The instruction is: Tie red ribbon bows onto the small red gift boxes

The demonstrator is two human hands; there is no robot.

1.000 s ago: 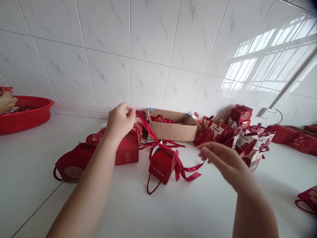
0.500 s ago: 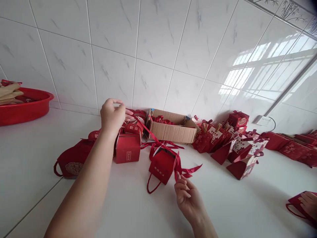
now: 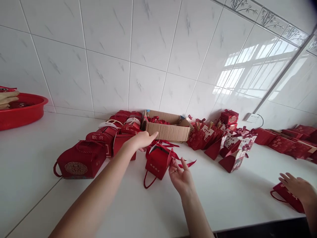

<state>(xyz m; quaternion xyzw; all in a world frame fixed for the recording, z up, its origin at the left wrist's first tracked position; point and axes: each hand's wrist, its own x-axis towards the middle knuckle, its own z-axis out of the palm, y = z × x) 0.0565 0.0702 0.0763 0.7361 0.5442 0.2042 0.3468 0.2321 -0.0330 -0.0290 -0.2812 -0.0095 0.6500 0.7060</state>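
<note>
A small red gift box [image 3: 157, 164] with a cord handle stands on the white counter [image 3: 138, 208], and a red ribbon [image 3: 189, 163] is looped over its top. My left hand [image 3: 141, 140] reaches over the box's top left corner with fingers stretched out, touching the ribbon there. My right hand [image 3: 181, 174] is palm up at the box's right side, fingertips pinched on the ribbon. The ribbon's loose end trails off to the right.
A red basin [image 3: 23, 114] sits far left. Larger red boxes [image 3: 81, 160] lie left of my arm. A cardboard box [image 3: 167, 131] stands at the tiled wall, with a pile of beribboned gift boxes [image 3: 229, 142] to its right. Another person's hand [image 3: 297, 188] rests on a red bag [image 3: 284, 197].
My left hand came down from holding the ribbon high to the box's top. My right hand moved in to the box's side and took the ribbon. The view shifted right.
</note>
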